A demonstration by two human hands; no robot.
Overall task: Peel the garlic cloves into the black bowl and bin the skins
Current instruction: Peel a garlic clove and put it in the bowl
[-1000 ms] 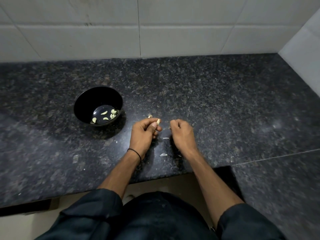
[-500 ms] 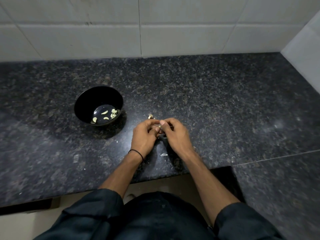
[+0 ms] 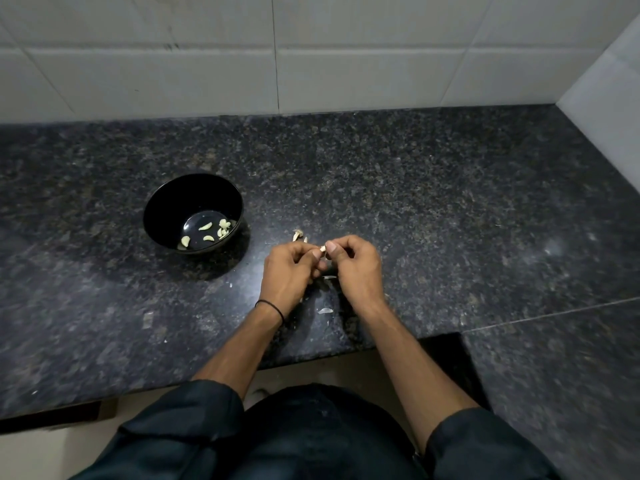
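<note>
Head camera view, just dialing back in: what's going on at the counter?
A person at the granite counter pinches one garlic clove between the fingertips of the left hand and right hand, apparently peeling it. The black bowl to their left holds several peeled cloves. Loose skin scraps lie on the counter by the hands, and a garlic stub sits just beyond them. No bin is in view.
</note>
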